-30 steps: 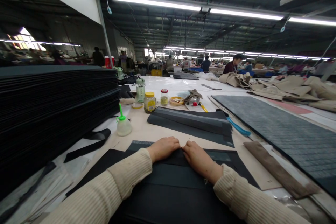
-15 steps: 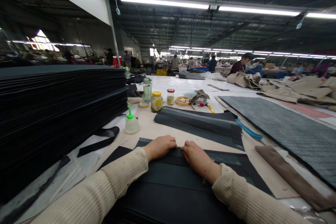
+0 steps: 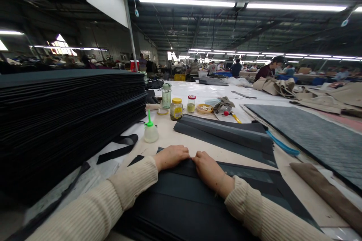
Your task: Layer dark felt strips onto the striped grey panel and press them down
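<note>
A dark sheet of material lies in front of me on top of a dark stack. At its far edge my left hand has its fingers closed on the material. My right hand pinches the same edge just to the right, its fingertips almost touching those of the left. The fingertips hide the exact spot where they grip. Beyond the hands, more folded dark pieces lie on the beige board.
A tall stack of dark sheets fills the left side. A squeeze bottle with green nozzle, a yellow-lidded jar and a red-lidded jar stand ahead. Quilted grey material lies right. A person is beyond.
The view has turned slightly left, so the surroundings sit farther right. Both hands remain at the material's edge, with their fingertips slightly closer together.
</note>
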Demonstrator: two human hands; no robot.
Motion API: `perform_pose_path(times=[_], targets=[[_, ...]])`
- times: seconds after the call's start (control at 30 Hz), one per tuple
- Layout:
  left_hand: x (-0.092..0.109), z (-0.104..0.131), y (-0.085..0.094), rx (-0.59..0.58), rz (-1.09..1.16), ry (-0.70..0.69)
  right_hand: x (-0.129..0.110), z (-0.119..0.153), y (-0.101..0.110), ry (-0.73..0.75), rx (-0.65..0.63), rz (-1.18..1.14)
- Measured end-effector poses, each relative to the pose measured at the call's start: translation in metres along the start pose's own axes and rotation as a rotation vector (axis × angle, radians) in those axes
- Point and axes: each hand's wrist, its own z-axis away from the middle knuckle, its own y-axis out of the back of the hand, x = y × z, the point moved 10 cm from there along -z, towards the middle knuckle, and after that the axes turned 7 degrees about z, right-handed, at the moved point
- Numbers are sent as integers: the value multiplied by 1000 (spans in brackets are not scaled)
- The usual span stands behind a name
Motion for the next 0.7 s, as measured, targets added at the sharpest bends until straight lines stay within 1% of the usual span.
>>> perform_pose_path(times=[0.1, 0.17, 0.23, 0.33, 0.43, 0.5, 0.6, 0.7], targets=[[-17, 16, 6, 26, 84, 72, 2, -1, 2, 1, -13, 1], [-25, 24, 7, 37, 110, 107, 0, -5, 3, -2, -35, -15], [-27, 28, 6, 38, 104, 115, -7, -12, 3, 6, -52, -32], [-24, 26, 3, 27, 75, 97, -21, -21, 3, 25, -55, -38], [-23, 28, 5, 13, 71, 74, -29, -24, 2, 29, -51, -25], [-28, 35, 9, 18, 90, 74, -30, -23, 2, 34, -49, -17], [-42, 52, 15, 46, 108, 109, -29, -23, 4, 42, -48, -14], [-49, 64, 16, 51, 87, 134, -33, -31, 6, 50, -44, -25]])
